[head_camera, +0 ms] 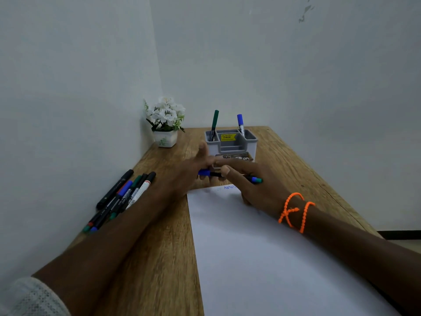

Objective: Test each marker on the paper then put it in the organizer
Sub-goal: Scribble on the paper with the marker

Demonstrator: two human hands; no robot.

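My right hand (252, 185) grips a dark marker (230, 175) that lies level above the far edge of the white paper (262, 247). My left hand (193, 169) pinches the blue cap (204, 172) at the marker's left end; I cannot tell whether the cap is seated or apart. A blue zigzag scribble (229, 187) marks the paper's far edge. Behind the hands stands the grey organizer (231, 144), with a green marker (214, 124) upright in its left slot and a blue one (240, 124) in its right slot. Several loose markers (120, 197) lie at the left.
A white pot of white flowers (165, 124) stands in the back left corner against the wall. The wooden table (159, 247) is narrow, with walls at the left and back and its open edge at the right. An orange bead bracelet (295, 210) circles my right wrist.
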